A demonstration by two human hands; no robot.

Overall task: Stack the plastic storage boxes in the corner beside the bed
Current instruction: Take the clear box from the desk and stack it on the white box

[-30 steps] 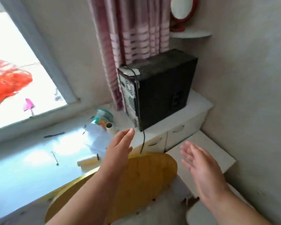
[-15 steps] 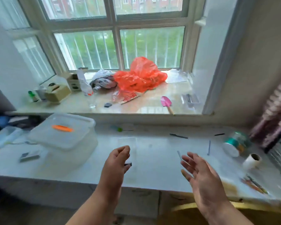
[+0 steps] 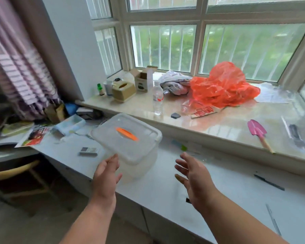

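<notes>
A clear plastic storage box (image 3: 130, 143) with a lid and an orange handle stands on the white desk (image 3: 165, 187) below the window sill. My left hand (image 3: 106, 175) is open at the box's near left corner, fingertips close to or touching the lid edge. My right hand (image 3: 192, 175) is open, fingers spread, a little to the right of the box and apart from it. Neither hand holds anything.
The marble sill (image 3: 209, 124) holds a water bottle (image 3: 157, 99), an orange plastic bag (image 3: 222, 87), a tissue box (image 3: 124, 90), a cardboard box (image 3: 143, 81) and a pink trowel (image 3: 257, 132). Papers (image 3: 35, 136) and a small card (image 3: 88, 151) lie left on the desk; a pen (image 3: 269, 182) lies right. A stool (image 3: 16, 173) stands under the desk's left end.
The view has swung left from the corner with the computer tower to the window desk. The storage box is now right in front of my hands, both still open.
</notes>
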